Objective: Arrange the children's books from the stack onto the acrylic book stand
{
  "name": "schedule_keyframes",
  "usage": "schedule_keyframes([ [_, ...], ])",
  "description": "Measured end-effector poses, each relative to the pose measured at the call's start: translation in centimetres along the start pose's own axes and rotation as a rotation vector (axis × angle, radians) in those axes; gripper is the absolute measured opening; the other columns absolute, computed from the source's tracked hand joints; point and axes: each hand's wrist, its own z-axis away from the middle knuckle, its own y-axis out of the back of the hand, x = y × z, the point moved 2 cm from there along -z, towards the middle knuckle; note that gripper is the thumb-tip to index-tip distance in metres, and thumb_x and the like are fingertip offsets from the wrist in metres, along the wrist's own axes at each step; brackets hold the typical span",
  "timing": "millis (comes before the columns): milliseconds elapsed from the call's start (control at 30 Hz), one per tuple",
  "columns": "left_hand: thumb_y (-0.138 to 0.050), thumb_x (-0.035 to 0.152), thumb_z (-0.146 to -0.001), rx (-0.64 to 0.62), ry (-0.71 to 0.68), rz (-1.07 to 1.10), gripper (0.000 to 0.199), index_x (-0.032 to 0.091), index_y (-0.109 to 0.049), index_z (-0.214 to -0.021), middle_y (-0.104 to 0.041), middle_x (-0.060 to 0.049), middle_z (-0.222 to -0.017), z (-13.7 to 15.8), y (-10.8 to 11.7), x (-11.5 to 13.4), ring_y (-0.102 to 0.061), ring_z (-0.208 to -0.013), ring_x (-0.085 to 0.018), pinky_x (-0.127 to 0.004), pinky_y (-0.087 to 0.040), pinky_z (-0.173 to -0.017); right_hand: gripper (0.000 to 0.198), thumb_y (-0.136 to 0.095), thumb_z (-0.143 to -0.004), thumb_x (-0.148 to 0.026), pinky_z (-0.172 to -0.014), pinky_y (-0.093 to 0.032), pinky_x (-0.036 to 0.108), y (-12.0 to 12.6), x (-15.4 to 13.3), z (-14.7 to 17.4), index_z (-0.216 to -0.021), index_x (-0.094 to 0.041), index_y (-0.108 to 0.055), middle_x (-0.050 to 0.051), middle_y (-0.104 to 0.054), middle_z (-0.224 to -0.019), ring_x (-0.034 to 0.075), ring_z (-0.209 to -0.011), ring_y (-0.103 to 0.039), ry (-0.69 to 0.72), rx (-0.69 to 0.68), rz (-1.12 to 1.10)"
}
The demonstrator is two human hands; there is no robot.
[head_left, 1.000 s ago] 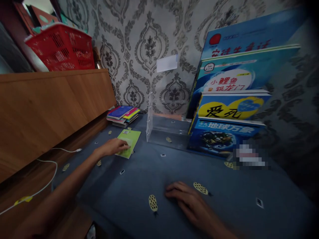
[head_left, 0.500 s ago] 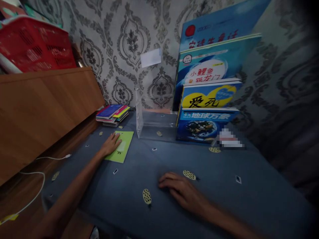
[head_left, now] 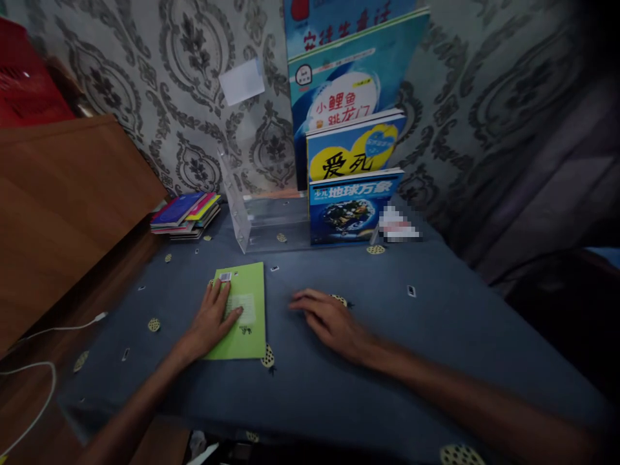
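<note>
A thin green book (head_left: 254,290) lies on the cloth-covered table, its barcode side up. Flat on its left half rests my left hand (head_left: 213,320), fingers spread and pointing away from me. My right hand (head_left: 334,323) is to the right of the book, apart from it, low over the tablecloth. Its fingers are loosely stretched, the tips slightly blurred, and nothing shows in them. Behind both hands stands a clear plastic book rack (head_left: 237,206). Upright books fill its right part, the front one a blue book (head_left: 343,210) with a globe on its cover.
A stack of thin colourful books (head_left: 184,216) sits at the table's back left. Beside it are a wooden cabinet (head_left: 72,200) and a red basket (head_left: 29,84). A white cable (head_left: 48,387) hangs at the left. Patterned wallpaper (head_left: 194,51) covers the wall behind.
My left hand has drawn the green book nearer and to the right, away from the stack. My right hand is now closer to the book. The camera view has turned right.
</note>
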Motion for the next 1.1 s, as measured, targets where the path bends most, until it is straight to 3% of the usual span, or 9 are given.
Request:
schedule_keyframes([
  [100, -0.045, 0.055, -0.097, -0.023, -0.073, -0.014, 0.072, 0.012, -0.034, -0.154, -0.028, -0.024, -0.163, 1.3, 0.6, 4.1, -0.024, -0.151, -0.040, -0.056, -0.040, -0.114, 0.033, -0.044, -0.097, -0.014, -0.100, -0.053, 0.048, 0.1, -0.1, 0.0, -0.123, -0.018, -0.065, 0.015, -0.063, -0.133, 0.026, -0.119, -0.063, -0.078, 0.011, 0.099],
  [233, -0.047, 0.046, -0.099, -0.098, -0.209, -0.002, 0.059, 0.012, -0.043, -0.147, -0.039, -0.024, -0.157, 1.9, 2.0, 9.3, -0.047, -0.140, -0.037, -0.048, -0.052, -0.103, 0.030, -0.046, -0.099, -0.020, -0.103, -0.048, 0.055, 0.9, -0.2, 0.5, -0.122, -0.017, -0.064, 0.018, -0.057, -0.140, 0.032, -0.128, -0.056, -0.143, 0.000, 0.249],
  [333, -0.049, 0.037, -0.099, -0.132, -0.280, 0.021, 0.043, 0.015, -0.053, -0.136, -0.050, -0.021, -0.151, 1.9, 2.8, 12.4, -0.063, -0.124, -0.033, -0.043, -0.057, -0.094, 0.027, -0.050, -0.097, -0.021, -0.107, -0.042, 0.062, 2.2, -0.2, 1.3, -0.118, -0.015, -0.067, 0.020, -0.058, -0.138, 0.038, -0.135, -0.048, -0.160, -0.011, 0.377],
  [433, -0.050, 0.030, -0.099, -0.118, -0.370, 0.031, 0.028, 0.019, -0.060, -0.122, -0.062, -0.015, -0.138, 1.5, 3.1, 14.5, -0.069, -0.110, -0.028, -0.040, -0.059, -0.089, 0.031, -0.048, -0.097, -0.017, -0.113, -0.033, 0.065, 2.9, -0.7, 1.9, -0.121, -0.013, -0.066, 0.021, -0.058, -0.139, 0.039, -0.140, -0.043, -0.158, -0.058, 0.437],
  [567, -0.048, 0.023, -0.097, 0.014, -0.471, 0.007, 0.018, 0.020, -0.060, -0.111, -0.068, -0.012, -0.120, 0.5, 2.6, 15.3, -0.066, -0.112, -0.029, -0.046, -0.057, -0.094, 0.046, -0.041, -0.096, -0.011, -0.118, -0.034, 0.055, 1.6, -2.1, 1.8, -0.141, -0.006, -0.051, 0.022, -0.053, -0.148, 0.032, -0.145, -0.040, -0.059, -0.191, 0.333],
  [633, -0.047, 0.019, -0.096, 0.094, -0.506, 0.028, 0.021, 0.019, -0.056, -0.114, -0.065, -0.014, -0.126, -0.1, 2.0, 15.1, -0.061, -0.122, -0.030, -0.049, -0.053, -0.102, 0.051, -0.039, -0.097, -0.012, -0.120, -0.032, 0.054, 0.7, -2.4, 1.4, -0.146, -0.002, -0.043, 0.024, -0.047, -0.152, 0.030, -0.148, -0.035, -0.040, -0.215, 0.277],
  [733, -0.045, 0.017, -0.095, 0.114, -0.546, 0.063, 0.024, 0.020, -0.052, -0.119, -0.062, -0.016, -0.135, -0.6, 1.2, 14.7, -0.057, -0.131, -0.030, -0.049, -0.051, -0.106, 0.051, -0.036, -0.100, -0.016, -0.123, -0.025, 0.056, 0.1, -2.1, 1.2, -0.148, 0.000, -0.040, 0.026, -0.045, -0.154, 0.030, -0.150, -0.031, -0.058, -0.229, 0.259],
  [1100, -0.038, 0.019, -0.099, 0.138, -0.584, -0.150, 0.019, 0.019, -0.055, -0.107, -0.066, -0.018, -0.127, -0.7, 1.6, 15.4, -0.062, -0.122, -0.033, -0.052, -0.052, -0.098, 0.045, -0.041, -0.102, -0.023, -0.122, -0.025, 0.059, 4.4, 0.6, 5.0, -0.146, -0.016, -0.047, 0.015, -0.059, -0.145, 0.027, -0.140, -0.048, -0.129, -0.114, 0.267],
])
